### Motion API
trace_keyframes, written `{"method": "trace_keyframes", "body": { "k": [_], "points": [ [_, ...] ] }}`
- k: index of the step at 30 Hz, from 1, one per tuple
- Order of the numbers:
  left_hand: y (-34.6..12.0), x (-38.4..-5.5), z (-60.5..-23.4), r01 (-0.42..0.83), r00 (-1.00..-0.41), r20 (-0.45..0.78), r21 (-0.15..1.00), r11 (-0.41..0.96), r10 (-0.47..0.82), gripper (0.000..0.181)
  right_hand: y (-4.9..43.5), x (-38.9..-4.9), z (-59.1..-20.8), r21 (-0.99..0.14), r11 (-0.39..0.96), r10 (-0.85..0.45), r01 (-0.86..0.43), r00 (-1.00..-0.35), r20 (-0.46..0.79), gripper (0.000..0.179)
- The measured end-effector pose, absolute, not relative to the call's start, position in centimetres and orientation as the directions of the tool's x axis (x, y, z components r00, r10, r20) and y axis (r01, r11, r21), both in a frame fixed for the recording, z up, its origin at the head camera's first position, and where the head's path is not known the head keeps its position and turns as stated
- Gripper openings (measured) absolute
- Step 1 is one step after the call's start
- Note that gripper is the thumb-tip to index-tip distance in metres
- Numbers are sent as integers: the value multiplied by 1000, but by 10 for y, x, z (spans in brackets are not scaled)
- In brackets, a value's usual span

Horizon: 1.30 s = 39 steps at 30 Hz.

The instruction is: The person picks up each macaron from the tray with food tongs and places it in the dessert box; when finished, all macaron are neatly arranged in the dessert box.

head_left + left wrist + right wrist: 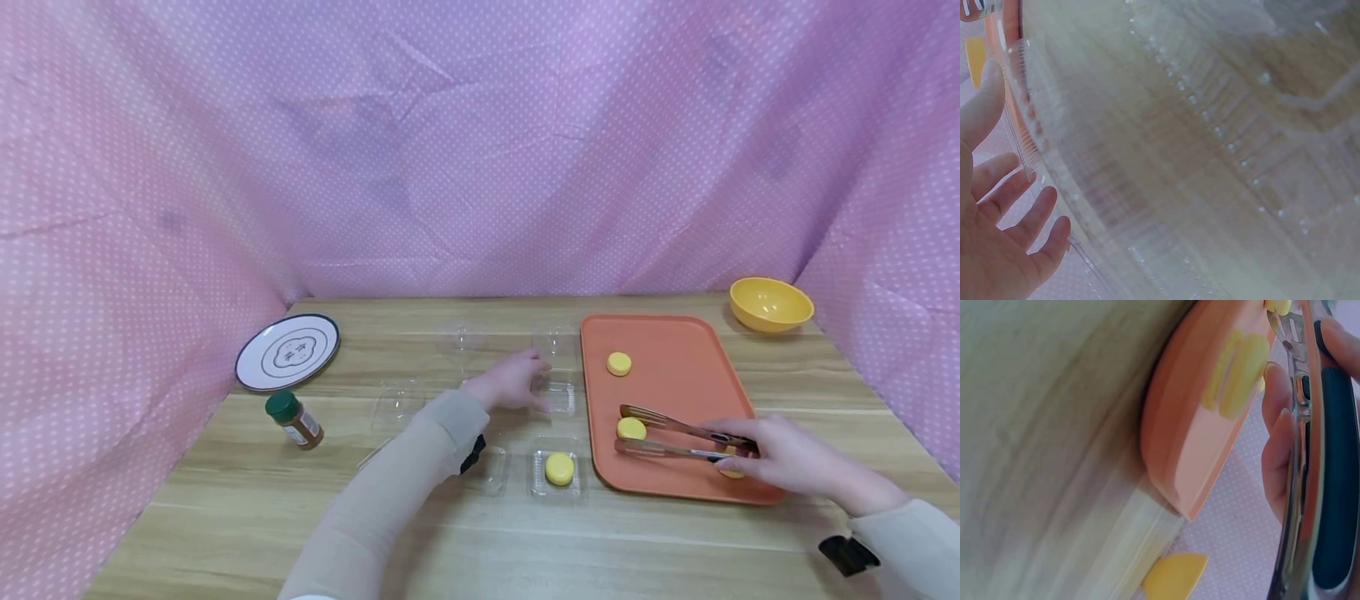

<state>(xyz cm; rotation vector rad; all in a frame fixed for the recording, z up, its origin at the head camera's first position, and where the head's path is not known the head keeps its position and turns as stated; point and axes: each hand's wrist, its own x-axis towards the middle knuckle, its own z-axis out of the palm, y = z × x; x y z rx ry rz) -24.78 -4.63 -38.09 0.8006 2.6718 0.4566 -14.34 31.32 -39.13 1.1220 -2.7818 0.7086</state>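
Brown-tipped tongs (pixel 667 451) with dark handle grips (pixel 1338 481) are held in my right hand (pixel 791 454) over the orange tray (pixel 675 342). Their spread tips stand on either side of a yellow macaron (pixel 631 428). Another macaron (pixel 618 363) lies farther back on the tray, and a third (pixel 731 471) is partly hidden beside my right fingers. My left hand (pixel 513 382) reaches to a clear plastic box (pixel 561 398), fingers loosely spread along its edge (pixel 1075 244). Nearer the front, one macaron (pixel 558 468) sits in a clear box (pixel 537 482).
Several more clear plastic boxes stand around my left arm, one open box (pixel 397 404) among them. To the left are a white plate (pixel 262 358) and a green-capped spice jar (pixel 300 427). A yellow bowl (pixel 771 307) stands at the back right. Pink dotted cloth (pixel 480 167) encloses the table.
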Motion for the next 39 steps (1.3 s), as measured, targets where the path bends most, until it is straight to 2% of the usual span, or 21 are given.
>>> {"method": "trace_keyframes", "body": {
  "k": [7, 21, 33, 39],
  "points": [
    [-47, -247, -382, 476, -796, -194, 384, 791, 573, 74, 313, -144, -391, -417, 627, -640, -658, -740, 207, 37],
    [-46, -248, -382, 493, -791, -185, 371, 787, 583, 74, 312, -146, -390, -336, 637, -652, -694, -718, 245, 34],
    [-47, -250, -384, 494, -794, -185, 358, 792, 579, 75, 305, -145, -382, -314, 679, -613, -664, -748, 255, 33],
    [-48, -250, -385, 495, -793, -184, 363, 790, 581, 75, 301, -146, -380, -300, 677, -600, -672, -740, 302, 36]
  ]
}}
